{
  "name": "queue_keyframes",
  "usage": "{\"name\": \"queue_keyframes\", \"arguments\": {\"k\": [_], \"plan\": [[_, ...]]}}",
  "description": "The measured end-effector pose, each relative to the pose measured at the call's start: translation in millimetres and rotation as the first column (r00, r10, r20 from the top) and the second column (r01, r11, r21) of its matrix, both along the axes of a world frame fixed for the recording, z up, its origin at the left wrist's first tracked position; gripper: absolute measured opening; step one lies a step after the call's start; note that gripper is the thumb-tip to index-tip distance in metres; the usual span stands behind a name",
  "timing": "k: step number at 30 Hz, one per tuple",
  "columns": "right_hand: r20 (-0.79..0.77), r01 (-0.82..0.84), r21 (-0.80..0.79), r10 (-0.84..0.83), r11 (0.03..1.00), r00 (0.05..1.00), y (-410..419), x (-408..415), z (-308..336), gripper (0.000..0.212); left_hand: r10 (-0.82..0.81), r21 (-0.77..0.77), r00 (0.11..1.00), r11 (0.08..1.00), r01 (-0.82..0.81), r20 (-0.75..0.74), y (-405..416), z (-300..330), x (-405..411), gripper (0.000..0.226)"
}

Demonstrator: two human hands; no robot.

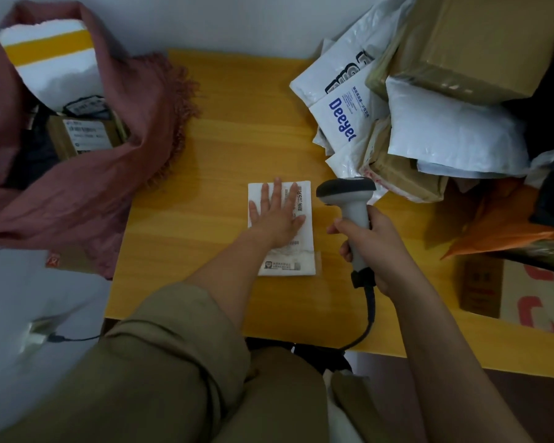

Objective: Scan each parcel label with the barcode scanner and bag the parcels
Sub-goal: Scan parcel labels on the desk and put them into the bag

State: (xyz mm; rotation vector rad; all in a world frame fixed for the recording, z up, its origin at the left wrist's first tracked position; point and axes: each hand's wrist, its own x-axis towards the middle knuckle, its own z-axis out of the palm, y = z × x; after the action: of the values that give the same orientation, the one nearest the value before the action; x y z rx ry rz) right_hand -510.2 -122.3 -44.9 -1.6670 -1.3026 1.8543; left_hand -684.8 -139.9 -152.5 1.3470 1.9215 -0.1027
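A flat white parcel [301,260] with a printed label lies on the yellow table [205,155], near its middle. My left hand [277,215] presses flat on it with the fingers spread. My right hand [375,247] grips the handle of a grey barcode scanner [349,199], held just right of the parcel, its dark head above the parcel's far right corner. The scanner's cable [370,318] runs down over the table's near edge. A dusty-pink cloth bag [135,129] stands open at the left with several parcels inside.
A heap of white mailers [454,132], brown boxes [480,43] and an orange bag [509,225] fills the table's right side. A printed carton [531,298] sits at the near right. A white plug with a cable [39,337] lies on the floor at the left.
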Motion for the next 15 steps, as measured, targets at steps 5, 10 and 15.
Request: {"name": "queue_keyframes", "arguments": {"k": [5, 10, 15], "plan": [[-0.029, 0.038, 0.001, -0.038, 0.999, 0.999, -7, 3, 6, 0.014, 0.001, -0.007, 0.997, 1.000, 0.000, 0.073, -4, 18, -26, 0.091], [-0.025, 0.024, 0.009, -0.024, 1.000, 0.999, -15, 8, 16, 0.013, 0.211, 0.182, 0.964, 0.966, -0.181, -0.160, -31, 18, -24, 0.104], [-0.007, 0.003, 0.023, -0.003, 1.000, 1.000, -16, 12, 28, 0.015, 0.702, 0.024, 0.711, 0.711, -0.703, 0.023, -60, 14, -37, 0.119]]}}
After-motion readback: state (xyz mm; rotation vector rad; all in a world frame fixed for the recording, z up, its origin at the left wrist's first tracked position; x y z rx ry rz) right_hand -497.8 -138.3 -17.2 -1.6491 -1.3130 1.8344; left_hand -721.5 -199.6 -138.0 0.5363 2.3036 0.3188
